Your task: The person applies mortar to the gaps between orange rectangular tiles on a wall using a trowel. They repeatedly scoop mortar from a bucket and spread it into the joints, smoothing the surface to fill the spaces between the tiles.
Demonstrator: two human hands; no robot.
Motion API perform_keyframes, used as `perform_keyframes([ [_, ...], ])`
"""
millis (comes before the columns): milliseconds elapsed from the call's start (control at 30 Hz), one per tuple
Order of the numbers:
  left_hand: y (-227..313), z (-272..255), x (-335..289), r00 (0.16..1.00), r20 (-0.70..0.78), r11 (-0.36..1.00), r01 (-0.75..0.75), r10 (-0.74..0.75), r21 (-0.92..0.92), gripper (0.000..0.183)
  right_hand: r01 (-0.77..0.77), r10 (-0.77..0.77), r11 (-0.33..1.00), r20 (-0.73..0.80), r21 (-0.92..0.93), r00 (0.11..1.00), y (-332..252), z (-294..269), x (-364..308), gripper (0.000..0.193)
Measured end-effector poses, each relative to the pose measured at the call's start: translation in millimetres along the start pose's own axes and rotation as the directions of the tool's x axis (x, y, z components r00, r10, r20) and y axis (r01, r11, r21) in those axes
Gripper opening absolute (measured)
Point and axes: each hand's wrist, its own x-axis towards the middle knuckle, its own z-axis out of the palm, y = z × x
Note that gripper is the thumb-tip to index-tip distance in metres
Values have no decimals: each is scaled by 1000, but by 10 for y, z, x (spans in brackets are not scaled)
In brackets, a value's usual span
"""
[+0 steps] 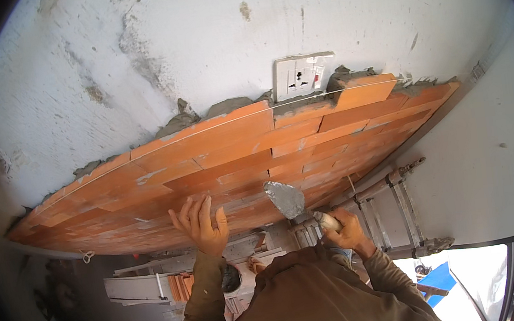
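One mortar-smeared steel pointed trowel (285, 199) sits gripped tight in the right hand (344, 231), while the left hand (203, 225) presses flat and open, holding nothing, on the one orange brick wall (219, 165).

Person, seen from above: long-sleeved work garment in dull olive-brown cloth, creased over shoulders and back. Sleeves reach to the wrists, cuffs loosely rumpled. Left hand (203, 224) and right hand (345, 231) bare, ungloved. No visible markings.

Grey, mortar-smeared trowel (285, 199) — blade up against orange brick wall (207, 166).
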Motion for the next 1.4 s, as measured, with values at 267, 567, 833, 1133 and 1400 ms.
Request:
perform_keyframes([
  [267, -757, 250, -2914, 388, 720, 729, 643, -575, 235, 38, 16, -30, 998, 261, 56, 965, -535, -84, 445, 31],
  [567, -257, 460, -4562, -180, 774, 246, 884, -606, 398, 65, 207, 48, 945, 735, -252, 676, -560, 1115, 641, 30],
  [833, 848, 888, -5364, -514, 650, -292, 856, -560, 426, 99, 396, 171, 895, 978, -206, 121, 729, 3279, 339, 41],
  [1133, 468, 1172, -5248, -818, 422, -468, 571, -391, 674, 122, 823, -112, 566, 994, 56, 9, 2349, 6358, -401, 38],
  [1400, 397, 1192, -5348, -862, 349, -562, 504, -367, 656, 112, 958, 225, 285, 969, 35, -102, 2134, 6851, -181, 40],
])
